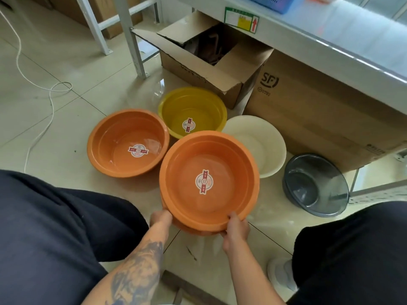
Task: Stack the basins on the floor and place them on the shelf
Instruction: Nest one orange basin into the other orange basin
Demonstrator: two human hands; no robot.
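I hold an orange basin (pixel 209 164) by its near rim, tilted a little above the floor. My left hand (pixel 160 217) grips the rim's near-left edge and my right hand (pixel 236 227) grips its near-right edge. A second orange rim shows just under it, so it looks nested in another basin. On the floor lie another orange basin (pixel 123 137) at the left, a yellow basin (pixel 193 106) behind, a white basin (pixel 262 139) at the right and a dark grey transparent basin (pixel 317 186) further right. The grey shelf (pixel 330 34) runs along the upper right.
An open cardboard box (pixel 204 60) and a large closed carton (pixel 319 106) stand under the shelf. A white cable (pixel 39 84) trails over the tiles at the left. Metal shelf legs (pixel 132 40) rise at the back. My knees flank the basins.
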